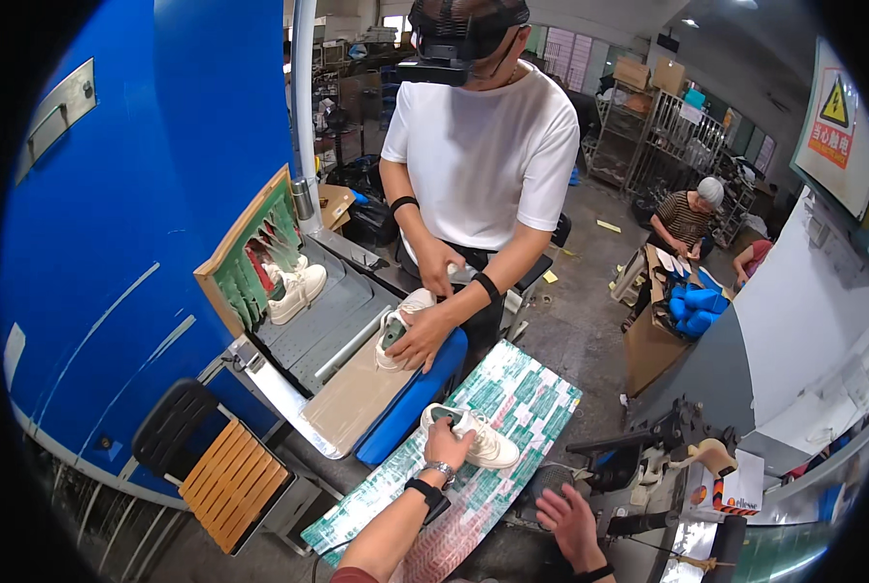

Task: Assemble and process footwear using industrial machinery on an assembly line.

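One tall blue wall (162,146) rises well to the left of a green-and-white patterned tabletop (527,389). Nearer the tabletop, also on its left, is a chair (225,476) with tan slats and a black back. Beyond the tabletop's far left end, cream-coloured shoes (296,294) rest on a grey conveyor (337,321), in front of a wood-framed opening hung with a green fringe (235,282). Between that conveyor and the tabletop lies a tan board (352,403) with a blue padded edge (420,394). Across from the tabletop stands a co-worker (483,155) in a white T-shirt and headset, one hand on another cream shoe (388,335) above the board. On the tabletop itself sits a cream lace-up shoe (497,449), its toe pointing right; the wearer's left hand (449,444), with a watch and a black strap at the wrist, grips it at the opening. Just off the tabletop's right side, the wearer's right hand (570,520) holds nothing, fingers spread. Farther right of the tabletop is dark machinery carrying a tan roll of tape (711,457). In the background, beyond the tabletop and to its right, a seated person (685,219) leans over a cardboard box topped with blue bundles (695,306).
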Action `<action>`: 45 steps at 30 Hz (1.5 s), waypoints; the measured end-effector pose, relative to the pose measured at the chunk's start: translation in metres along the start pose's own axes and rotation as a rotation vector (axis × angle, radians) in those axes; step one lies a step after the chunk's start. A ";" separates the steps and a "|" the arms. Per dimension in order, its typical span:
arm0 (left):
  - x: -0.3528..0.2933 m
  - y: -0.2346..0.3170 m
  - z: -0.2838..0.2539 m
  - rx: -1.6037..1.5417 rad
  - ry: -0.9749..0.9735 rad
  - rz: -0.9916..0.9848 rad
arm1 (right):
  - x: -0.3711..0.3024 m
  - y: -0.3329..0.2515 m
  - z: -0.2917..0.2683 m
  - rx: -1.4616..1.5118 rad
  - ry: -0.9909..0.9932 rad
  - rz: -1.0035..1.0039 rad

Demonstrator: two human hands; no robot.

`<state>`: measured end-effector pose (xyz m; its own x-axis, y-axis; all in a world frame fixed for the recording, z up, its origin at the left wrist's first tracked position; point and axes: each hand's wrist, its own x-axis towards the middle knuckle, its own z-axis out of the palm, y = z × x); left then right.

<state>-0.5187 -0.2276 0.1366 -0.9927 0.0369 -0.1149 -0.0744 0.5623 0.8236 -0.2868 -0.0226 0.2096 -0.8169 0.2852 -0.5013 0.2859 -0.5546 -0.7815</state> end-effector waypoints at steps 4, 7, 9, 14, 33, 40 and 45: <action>0.014 0.003 0.006 0.181 -0.174 -0.075 | -0.025 0.036 -0.055 0.021 0.045 0.041; 0.019 0.007 0.002 0.279 -0.168 -0.026 | -0.044 0.056 -0.081 0.258 0.203 0.034; 0.025 0.011 0.002 0.370 -0.209 -0.002 | -0.051 0.062 -0.089 0.258 0.259 0.066; 0.037 0.013 0.009 0.513 -0.236 0.157 | -0.057 0.071 -0.086 0.222 0.288 0.112; -0.226 0.166 -0.001 -0.213 -0.705 0.967 | -0.141 0.027 -0.119 0.503 -0.108 -0.029; -0.316 0.228 0.061 -0.338 -0.936 1.057 | -0.197 0.025 -0.194 0.854 -0.235 0.079; -0.356 0.224 0.124 -0.252 -0.911 0.907 | -0.210 0.013 -0.265 0.902 -0.110 0.053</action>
<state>-0.1700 -0.0123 0.2929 -0.2858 0.9159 0.2817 0.4685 -0.1229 0.8749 0.0207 0.1180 0.2064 -0.8702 0.1918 -0.4539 -0.1388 -0.9792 -0.1478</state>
